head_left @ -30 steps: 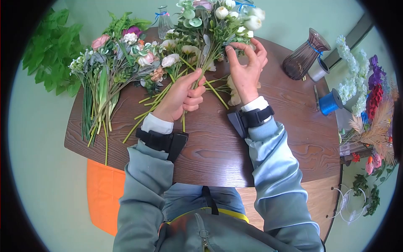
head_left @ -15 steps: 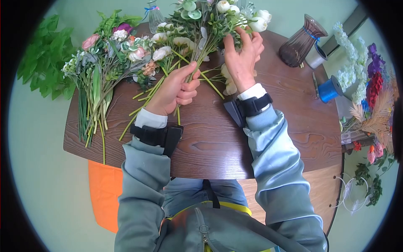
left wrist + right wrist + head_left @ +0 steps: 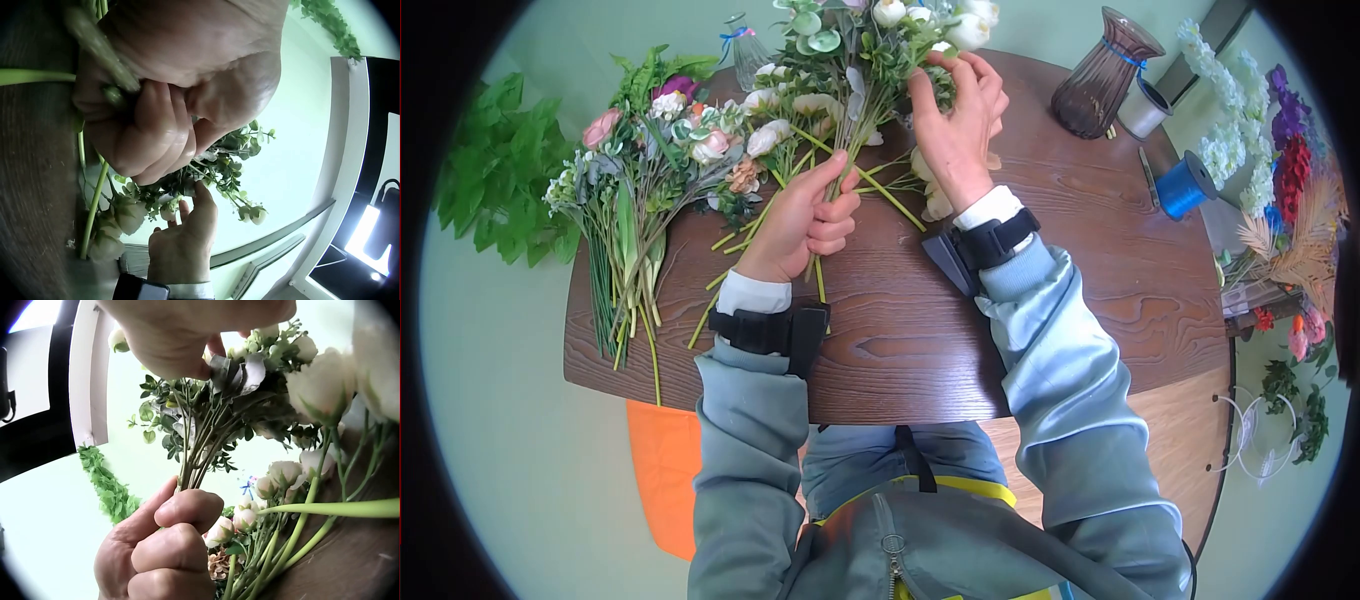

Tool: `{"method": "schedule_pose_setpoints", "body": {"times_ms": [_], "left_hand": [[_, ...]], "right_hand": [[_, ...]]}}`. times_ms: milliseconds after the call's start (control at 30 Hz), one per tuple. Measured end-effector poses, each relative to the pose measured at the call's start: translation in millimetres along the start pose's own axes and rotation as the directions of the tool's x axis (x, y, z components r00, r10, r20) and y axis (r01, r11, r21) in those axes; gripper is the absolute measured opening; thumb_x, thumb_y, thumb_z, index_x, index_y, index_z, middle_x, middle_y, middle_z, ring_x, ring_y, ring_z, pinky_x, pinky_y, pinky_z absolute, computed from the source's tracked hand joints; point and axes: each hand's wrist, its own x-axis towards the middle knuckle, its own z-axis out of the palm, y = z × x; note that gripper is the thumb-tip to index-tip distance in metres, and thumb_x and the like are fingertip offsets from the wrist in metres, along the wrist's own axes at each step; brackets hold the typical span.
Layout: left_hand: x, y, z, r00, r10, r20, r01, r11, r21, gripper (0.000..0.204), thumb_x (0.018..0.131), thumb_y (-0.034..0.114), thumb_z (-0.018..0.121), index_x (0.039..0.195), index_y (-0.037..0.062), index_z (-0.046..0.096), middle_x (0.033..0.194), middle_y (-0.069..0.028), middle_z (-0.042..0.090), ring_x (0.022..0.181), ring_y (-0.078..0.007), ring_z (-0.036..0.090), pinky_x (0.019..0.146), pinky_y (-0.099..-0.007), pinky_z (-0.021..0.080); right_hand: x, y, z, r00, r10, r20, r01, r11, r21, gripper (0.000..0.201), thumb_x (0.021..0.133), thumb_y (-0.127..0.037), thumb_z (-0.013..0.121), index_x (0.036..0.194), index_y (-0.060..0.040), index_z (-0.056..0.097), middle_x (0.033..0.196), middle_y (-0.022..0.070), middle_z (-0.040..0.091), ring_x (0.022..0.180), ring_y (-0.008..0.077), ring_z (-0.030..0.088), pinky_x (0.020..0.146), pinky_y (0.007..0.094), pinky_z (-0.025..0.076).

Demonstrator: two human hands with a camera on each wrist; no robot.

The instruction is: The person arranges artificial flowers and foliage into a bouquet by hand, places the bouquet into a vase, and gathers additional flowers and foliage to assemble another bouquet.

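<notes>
A bouquet of white flowers and green leaves [image 3: 870, 75] stands upright over the table, its stems [image 3: 199, 450] gathered in my left hand [image 3: 805, 220], whose fingers curl round them. My right hand [image 3: 960, 125] is at the bouquet's right side, thumb and fingers bent among the leaves. In the right wrist view that hand [image 3: 194, 331] touches or nearly touches a grey-green leaf [image 3: 250, 375]; whether it pinches anything is hidden. The left wrist view shows the left fist [image 3: 150, 131] around the stem ends, and the right hand [image 3: 184, 240] beyond it.
More flowers [image 3: 630, 190] lie at the left of the wooden table [image 3: 1080, 300]. White flowers with green stems lie behind the left hand. A glass vase [image 3: 746, 55] stands at the back, a dark vase [image 3: 1100, 75], white spool [image 3: 1143, 108] and blue ribbon spool [image 3: 1185, 185] at the right.
The bouquet and both hands have shifted slightly left in the head view, along with some shift of the whole scene. The left hand keeps its grip; the right hand's fingers have moved among the leaves.
</notes>
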Motion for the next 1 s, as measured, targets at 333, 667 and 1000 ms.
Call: {"method": "schedule_pose_setpoints", "body": {"times_ms": [333, 667, 1000], "left_hand": [[1.0, -1.0, -1.8, 1.0, 0.0, -0.005, 0.0, 1.0, -0.012, 0.028, 0.095, 0.038, 0.035, 0.08, 0.0137, 0.038, 0.052, 0.0094, 0.019, 0.038, -0.0006, 0.013, 0.032, -0.0174, 0.009], [-0.6, 1.1, -1.4, 0.999, 0.027, 0.047, -0.021, 0.994, -0.11, 0.029, 0.096, 0.038, 0.032, 0.082, 0.0131, 0.037, 0.053, 0.0086, 0.019, 0.038, -0.001, 0.014, 0.032, -0.0171, 0.01], [1.1, 0.4, -8.4, 0.99, 0.112, 0.082, -0.095, 0.978, -0.186, 0.029, 0.097, 0.037, 0.029, 0.082, 0.0132, 0.038, 0.053, 0.0077, 0.019, 0.039, -0.0022, 0.014, 0.033, -0.0181, 0.011]], "right_hand": [[0.5, -0.2, -1.1, 0.986, -0.138, -0.097, 0.133, 0.989, -0.057, 0.01, 0.071, -0.022, 0.067, 0.079, -0.015, 0.066, 0.118, 0.0132, 0.04, 0.115, 0.0317, 0.027, 0.094, 0.0459, 0.016], [0.3, -4.2, -2.4, 0.964, -0.231, -0.133, 0.23, 0.973, -0.022, 0.006, 0.074, -0.018, 0.063, 0.079, -0.0133, 0.063, 0.091, -0.0033, 0.057, 0.106, 0.0237, 0.037, 0.092, 0.041, 0.018], [3.5, -1.0, -2.5, 0.982, -0.143, -0.12, 0.146, 0.989, 0.019, 0.013, 0.077, -0.019, 0.062, 0.089, -0.0125, 0.062, 0.076, 0.0001, 0.058, 0.088, 0.019, 0.05, 0.082, 0.0337, 0.034]]}}
